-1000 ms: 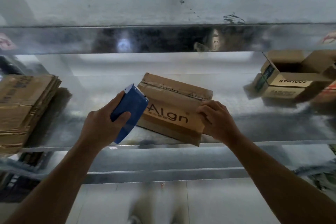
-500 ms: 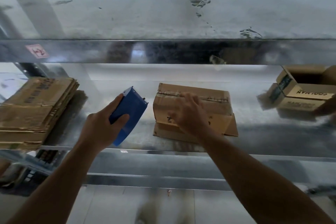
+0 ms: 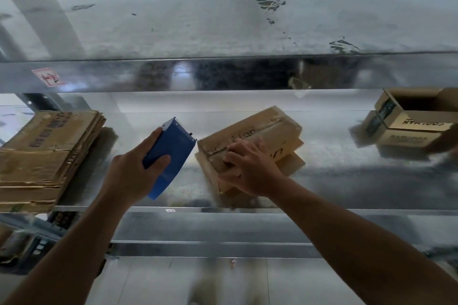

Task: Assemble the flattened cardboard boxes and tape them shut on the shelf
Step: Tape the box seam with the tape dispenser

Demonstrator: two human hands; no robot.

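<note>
A small brown cardboard box (image 3: 267, 131) lies at an angle on the metal shelf (image 3: 347, 181), its taped seam facing up. My right hand (image 3: 247, 168) grips the box's near left corner, fingers over the top and thumb at the near side. My left hand (image 3: 131, 173) holds a blue tape dispenser (image 3: 171, 153) just left of the box, its upper end close to the box's left corner. A stack of flattened cardboard boxes (image 3: 47, 156) sits at the shelf's left end.
An open cardboard box (image 3: 416, 116) stands on another box (image 3: 396, 138) at the shelf's right end. A metal shelf above (image 3: 223, 74) overhangs the work area. The shelf's front edge (image 3: 322, 212) runs below my wrists; tiled floor shows underneath.
The box has turned, its right end swinging away from me. My right hand moved from the top of the box to its near left corner. The dispenser stays in my left hand.
</note>
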